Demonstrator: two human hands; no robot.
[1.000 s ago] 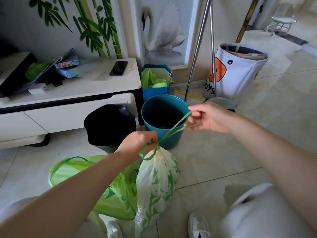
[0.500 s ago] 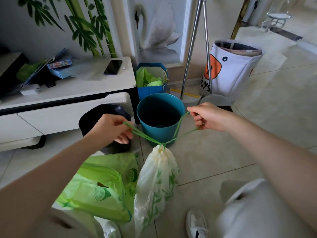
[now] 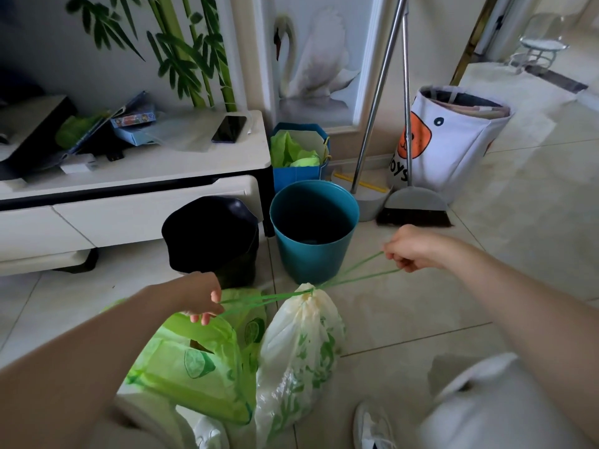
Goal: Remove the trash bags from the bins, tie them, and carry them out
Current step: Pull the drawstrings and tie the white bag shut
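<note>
A white trash bag with green leaf print [image 3: 301,348] stands on the floor tiles, its mouth cinched by a green drawstring [image 3: 353,277]. My left hand [image 3: 199,298] grips the drawstring's left loops, and my right hand [image 3: 410,249] grips its right loops. The string is stretched taut between them. A bright green trash bag [image 3: 197,364] lies to the left of the white one, under my left forearm. Behind them stand a teal bin [image 3: 312,254] and a black bin [image 3: 210,234], both without a bag.
A white TV cabinet [image 3: 136,202] with a phone [image 3: 229,129] on top runs along the left. A blue paper bag with green bags inside [image 3: 299,163], a broom and dustpan [image 3: 413,202] and a white toy basket [image 3: 453,140] stand behind. My shoes [image 3: 369,426] are near the bottom.
My hands have pulled further apart, the left down and left, the right out to the right. The drawstring went taut and the white bag's mouth closed tight.
</note>
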